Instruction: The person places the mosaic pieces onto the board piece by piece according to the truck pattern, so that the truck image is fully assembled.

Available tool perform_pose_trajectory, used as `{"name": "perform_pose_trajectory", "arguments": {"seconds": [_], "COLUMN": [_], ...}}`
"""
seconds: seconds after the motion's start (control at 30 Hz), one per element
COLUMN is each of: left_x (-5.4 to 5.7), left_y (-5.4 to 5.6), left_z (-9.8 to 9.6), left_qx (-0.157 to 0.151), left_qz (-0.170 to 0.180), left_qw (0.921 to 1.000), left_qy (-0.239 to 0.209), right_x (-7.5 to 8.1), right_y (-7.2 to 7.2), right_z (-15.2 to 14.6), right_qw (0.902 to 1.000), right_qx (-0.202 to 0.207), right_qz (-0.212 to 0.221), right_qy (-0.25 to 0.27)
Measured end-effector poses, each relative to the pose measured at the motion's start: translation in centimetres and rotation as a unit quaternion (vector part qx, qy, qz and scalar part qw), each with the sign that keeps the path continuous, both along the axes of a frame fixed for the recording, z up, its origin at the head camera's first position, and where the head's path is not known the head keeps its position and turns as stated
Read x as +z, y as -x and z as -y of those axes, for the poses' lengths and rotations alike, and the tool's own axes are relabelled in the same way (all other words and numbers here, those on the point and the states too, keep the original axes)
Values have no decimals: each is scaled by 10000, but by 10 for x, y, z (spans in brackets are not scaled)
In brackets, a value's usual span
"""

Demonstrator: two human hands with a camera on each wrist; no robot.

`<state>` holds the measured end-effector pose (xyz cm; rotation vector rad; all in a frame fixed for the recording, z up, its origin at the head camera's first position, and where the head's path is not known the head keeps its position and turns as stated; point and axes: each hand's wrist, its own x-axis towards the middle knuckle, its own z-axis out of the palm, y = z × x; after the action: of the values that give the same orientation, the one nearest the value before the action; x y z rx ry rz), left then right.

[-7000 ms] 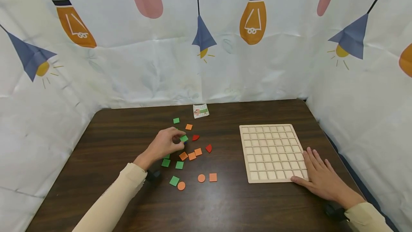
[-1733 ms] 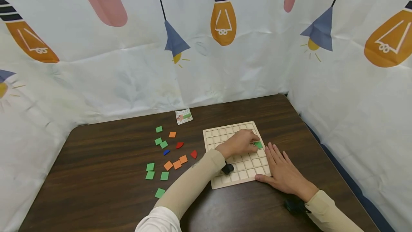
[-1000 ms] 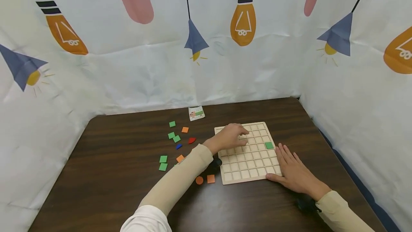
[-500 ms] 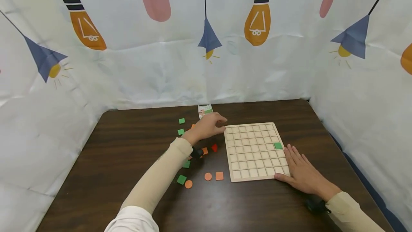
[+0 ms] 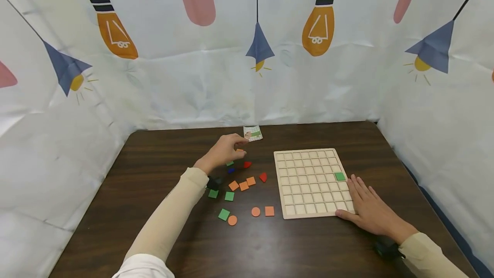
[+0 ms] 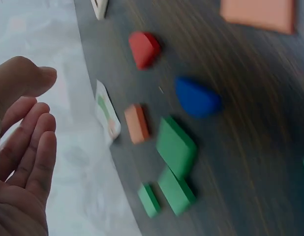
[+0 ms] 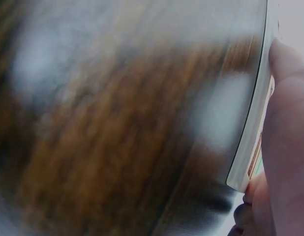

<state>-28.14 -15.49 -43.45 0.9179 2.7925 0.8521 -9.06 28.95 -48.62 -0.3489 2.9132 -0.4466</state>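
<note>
Pale wood makes the board (image 5: pixel 308 179) in the head view, one green tile (image 5: pixel 340 176) near its three o'clock. At its four o'clock my right hand (image 5: pixel 367 210) lies straight-fingered against the edge, probably to steady it. Towards ten o'clock my left hand (image 5: pixel 224 151) hovers near a red piece (image 5: pixel 247 164). The left wrist view shows thumb and fingers apart, gripping nothing. In the right wrist view, blur hides whether I press or merely rest.

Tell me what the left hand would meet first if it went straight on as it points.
Probably the printed card, just past the left hand in the head view, though the hand's height is unclear, so it might pass over.
</note>
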Motion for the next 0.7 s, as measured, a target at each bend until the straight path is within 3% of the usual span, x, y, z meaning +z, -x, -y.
{"name": "perform_pose_trajectory", "arguments": {"seconds": [0.33, 0.7], "left_x": [-15, -31], "left_y": [5, 6], "left_z": [41, 62], "left_qx": [182, 293], "left_qz": [210, 544], "left_qw": [9996, 9976], "left_qy": [92, 307], "right_x": [-4, -3], "right_y": [-3, 0], "right_z": [-3, -3], "right_qw": [9998, 9998], "right_qx": [5, 11], "right_qz": [72, 49], "right_qy": [191, 175]}}
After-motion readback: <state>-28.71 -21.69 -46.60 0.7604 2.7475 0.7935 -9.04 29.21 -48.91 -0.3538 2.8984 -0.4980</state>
